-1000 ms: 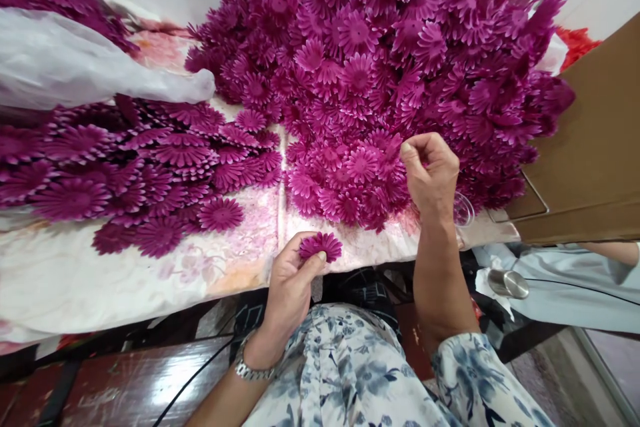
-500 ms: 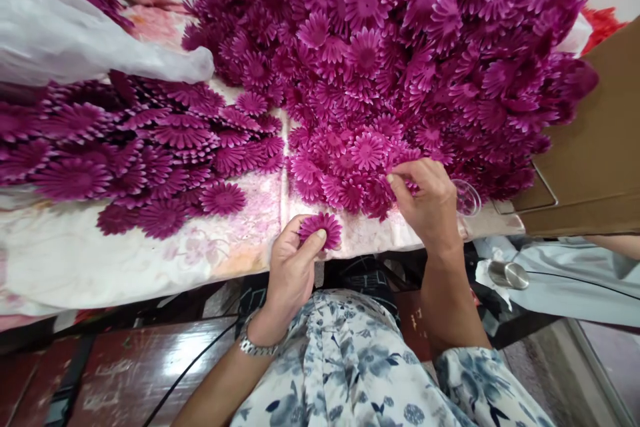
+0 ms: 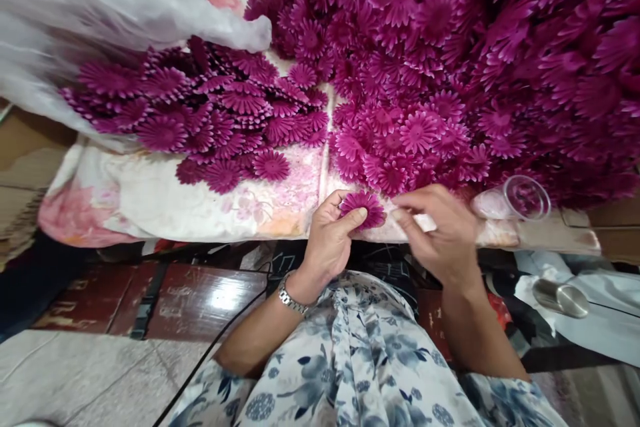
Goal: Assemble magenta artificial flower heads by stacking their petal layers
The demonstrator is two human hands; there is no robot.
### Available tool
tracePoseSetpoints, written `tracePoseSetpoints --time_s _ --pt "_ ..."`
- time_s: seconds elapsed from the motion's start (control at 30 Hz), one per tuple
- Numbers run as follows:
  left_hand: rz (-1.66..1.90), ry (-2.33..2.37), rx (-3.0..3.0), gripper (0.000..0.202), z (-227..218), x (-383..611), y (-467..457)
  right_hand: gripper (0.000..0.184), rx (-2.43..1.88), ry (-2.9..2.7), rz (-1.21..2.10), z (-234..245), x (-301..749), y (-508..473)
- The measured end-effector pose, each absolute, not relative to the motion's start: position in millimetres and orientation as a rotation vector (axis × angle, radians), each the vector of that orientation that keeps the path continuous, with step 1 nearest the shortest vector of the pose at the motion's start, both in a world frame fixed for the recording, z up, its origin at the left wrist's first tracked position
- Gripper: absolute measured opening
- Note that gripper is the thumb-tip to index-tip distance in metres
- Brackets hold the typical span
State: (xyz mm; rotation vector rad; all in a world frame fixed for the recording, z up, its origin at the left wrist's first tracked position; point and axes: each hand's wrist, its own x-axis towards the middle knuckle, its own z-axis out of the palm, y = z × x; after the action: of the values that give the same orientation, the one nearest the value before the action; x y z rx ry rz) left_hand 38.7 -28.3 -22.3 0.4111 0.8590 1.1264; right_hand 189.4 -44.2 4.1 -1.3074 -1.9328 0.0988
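Purple flower (image 3: 373, 208) | in left hand (image 3: 330, 234) | near cloth edge (image 3: 260, 235) | right hand (image 3: 443, 234) apart

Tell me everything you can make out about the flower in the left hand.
The flower is magenta, a round head of many narrow petals spreading from its middle, their tips looking paler. It seems thin and artificial; the exact material is unclear. It faces up, with the left hand gripping it, thumb on top covering part of it. It sits over the near edge of the patterned cloth. The right hand is just right of it, a narrow gap between.
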Motion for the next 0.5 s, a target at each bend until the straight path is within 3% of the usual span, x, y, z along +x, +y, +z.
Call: tracePoseSetpoints --time_s 0.2,0.5 --pt "1.079 0.749 0.374 0.022 -29 36 -34 0.008 -1.323 -1.988 0.245 -24 169 -41" --pt "1.054 0.787 0.431 0.015 -31 33 -37 0.011 -1.326 -1.92 0.417 -21 169 -39"
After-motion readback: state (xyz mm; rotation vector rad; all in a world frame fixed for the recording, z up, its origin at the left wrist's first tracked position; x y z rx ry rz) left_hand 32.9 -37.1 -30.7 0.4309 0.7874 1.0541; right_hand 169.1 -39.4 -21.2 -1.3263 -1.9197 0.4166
